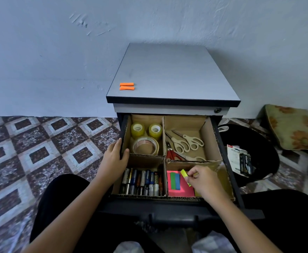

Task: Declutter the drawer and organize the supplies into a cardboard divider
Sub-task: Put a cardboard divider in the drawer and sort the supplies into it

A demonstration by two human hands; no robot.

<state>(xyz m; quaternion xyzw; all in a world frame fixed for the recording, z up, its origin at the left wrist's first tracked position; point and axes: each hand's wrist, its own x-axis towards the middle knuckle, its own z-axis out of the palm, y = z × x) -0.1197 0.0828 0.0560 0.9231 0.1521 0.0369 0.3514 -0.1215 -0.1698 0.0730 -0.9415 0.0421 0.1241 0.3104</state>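
Cardboard divider (145,158): seated in open drawer (229,161). Right hand (204,181) pinches yellow flag pad (184,173) over divider's near-right cell; left hand (114,157) grips drawer wall at divider's left. Risk: slack pinch could drop pad askew.

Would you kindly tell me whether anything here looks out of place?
Yes: two orange sticky strips lie on the cabinet top, outside the cardboard divider, and a packaged stapler rests on a black object right of the drawer.
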